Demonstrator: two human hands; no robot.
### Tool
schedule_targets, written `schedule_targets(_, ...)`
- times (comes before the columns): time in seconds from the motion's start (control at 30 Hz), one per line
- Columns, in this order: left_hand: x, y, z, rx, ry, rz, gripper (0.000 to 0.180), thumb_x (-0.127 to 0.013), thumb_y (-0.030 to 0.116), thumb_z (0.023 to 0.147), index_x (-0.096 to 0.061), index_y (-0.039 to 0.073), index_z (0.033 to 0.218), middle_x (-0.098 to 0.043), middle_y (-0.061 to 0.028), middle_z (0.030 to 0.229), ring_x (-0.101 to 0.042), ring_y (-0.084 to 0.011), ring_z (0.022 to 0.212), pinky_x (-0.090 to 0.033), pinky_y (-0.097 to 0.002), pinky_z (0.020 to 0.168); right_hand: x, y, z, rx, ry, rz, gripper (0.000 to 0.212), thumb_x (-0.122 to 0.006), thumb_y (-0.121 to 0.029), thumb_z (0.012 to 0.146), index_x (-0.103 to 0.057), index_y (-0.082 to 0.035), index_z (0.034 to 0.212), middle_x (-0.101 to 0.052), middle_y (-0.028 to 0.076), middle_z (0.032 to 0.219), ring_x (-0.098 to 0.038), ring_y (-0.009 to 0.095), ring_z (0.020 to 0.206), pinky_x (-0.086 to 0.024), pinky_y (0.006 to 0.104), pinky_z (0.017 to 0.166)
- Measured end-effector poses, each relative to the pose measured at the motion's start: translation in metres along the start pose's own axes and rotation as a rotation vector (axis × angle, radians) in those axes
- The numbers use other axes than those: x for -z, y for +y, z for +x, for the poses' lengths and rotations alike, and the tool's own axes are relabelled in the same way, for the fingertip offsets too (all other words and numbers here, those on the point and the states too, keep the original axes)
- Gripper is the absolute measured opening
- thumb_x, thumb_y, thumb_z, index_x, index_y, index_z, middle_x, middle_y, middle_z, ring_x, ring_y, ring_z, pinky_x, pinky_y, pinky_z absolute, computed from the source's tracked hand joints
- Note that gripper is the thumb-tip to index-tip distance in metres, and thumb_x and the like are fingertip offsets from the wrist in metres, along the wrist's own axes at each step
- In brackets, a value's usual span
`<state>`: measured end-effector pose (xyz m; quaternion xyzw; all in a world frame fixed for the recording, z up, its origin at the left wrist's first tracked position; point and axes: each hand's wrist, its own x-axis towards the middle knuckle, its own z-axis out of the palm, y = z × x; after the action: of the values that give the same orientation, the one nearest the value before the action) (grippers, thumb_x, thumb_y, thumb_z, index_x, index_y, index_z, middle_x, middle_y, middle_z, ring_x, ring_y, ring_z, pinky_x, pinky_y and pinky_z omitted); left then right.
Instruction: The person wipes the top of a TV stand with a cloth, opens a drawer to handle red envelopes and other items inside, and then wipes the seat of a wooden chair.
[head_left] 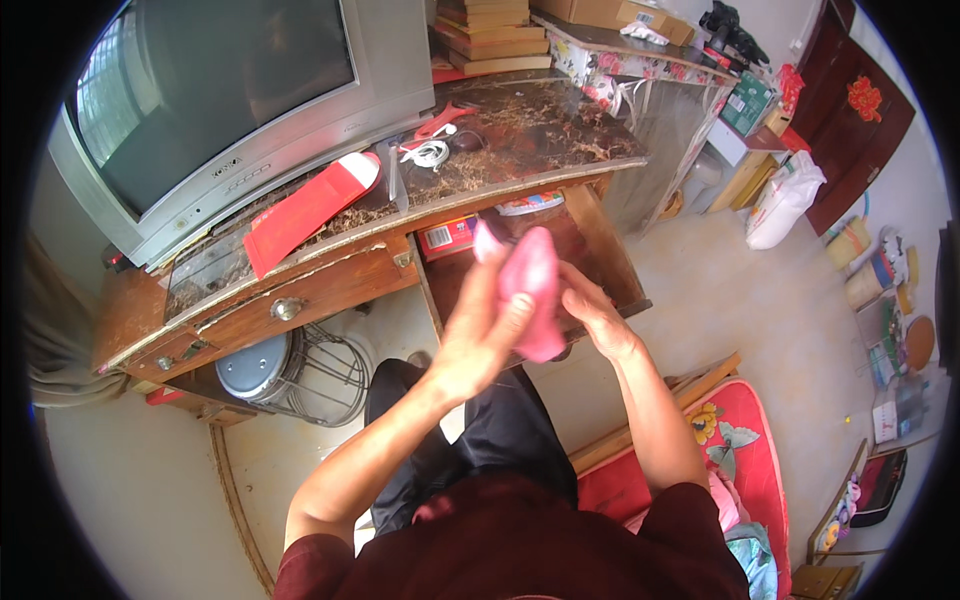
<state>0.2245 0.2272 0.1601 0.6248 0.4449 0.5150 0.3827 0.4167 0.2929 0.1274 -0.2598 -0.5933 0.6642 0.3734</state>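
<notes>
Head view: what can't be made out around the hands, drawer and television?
- Pink item: head view; motion blur hides its exact kind.
- Left hand: head view; the pink item hides part of it.
- Right hand: head view; blur obscures whether it touches the item.
- Drawer: head view; hands and pink item hide part inside.
- Television: head view; upper edge cuts it off.

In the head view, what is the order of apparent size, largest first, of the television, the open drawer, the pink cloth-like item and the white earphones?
1. Television
2. Open drawer, partly covered
3. Pink cloth-like item, blurred
4. White earphones
</notes>
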Motion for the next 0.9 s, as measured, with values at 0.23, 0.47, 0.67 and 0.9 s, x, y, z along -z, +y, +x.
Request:
schedule_targets(0.23, -0.030, -0.034, -0.009, -0.146, -0.166, 0.552, 0.068, -0.050, 0.038, 0.094, -0.025, -0.002, 0.143, -0.028, -0.0298, 0.144, -0.029, -0.0424, 0.134, -0.029, -0.0455, 0.109, 0.025, 0.006, 0.030, 0.120, 0.436, -0.229, 0.055, -0.065, -0.007, 0.082, -0.042, 0.001, 0.131, -0.061, 0.002, 0.094, -0.060, 0.008, 0.077, -0.051, 0.0242, 0.065)
schedule_targets(0.47, -0.043, -0.053, -0.017, 0.034, -0.252, 0.734, 0.055, -0.046, 0.035, 0.096, -0.035, -0.002, 0.135, -0.039, -0.0278, 0.137, -0.038, -0.0427, 0.127, -0.034, -0.0481, 0.106, 0.038, 0.014, 0.113, -0.229, 0.237, -1.438, 0.048, -0.052, -0.034, 0.088, -0.043, -0.013, 0.130, -0.049, 0.018, 0.131, -0.050, 0.037, 0.116, -0.045, 0.0586, 0.088)
schedule_targets(0.67, -0.034, -0.049, -0.010, 0.092, -0.187, 0.492, 0.047, -0.051, 0.029, 0.095, -0.043, -0.003, 0.129, -0.048, -0.0267, 0.128, -0.045, -0.0406, 0.121, -0.039, -0.0441, 0.101, 0.040, 0.015, 0.097, -0.075, -0.319, -1.384, 0.043, -0.055, -0.020, 0.080, -0.059, -0.016, 0.123, -0.058, 0.009, 0.125, -0.055, 0.026, 0.114, -0.042, 0.0404, 0.097)
schedule_targets(0.9, -0.036, -0.073, 0.041, 0.197, 0.049, 0.127, 0.040, -0.053, 0.016, 0.089, -0.049, -0.003, 0.124, -0.059, -0.0193, 0.111, -0.061, -0.0265, 0.098, -0.049, -0.0357, 0.084, 0.075, 0.024, 0.065, -0.162, 0.610, -0.527, 0.026, -0.056, -0.022, 0.079, -0.068, -0.005, 0.095, -0.067, 0.013, 0.071, -0.062, 0.018, 0.063, -0.047, 0.0340, 0.059)
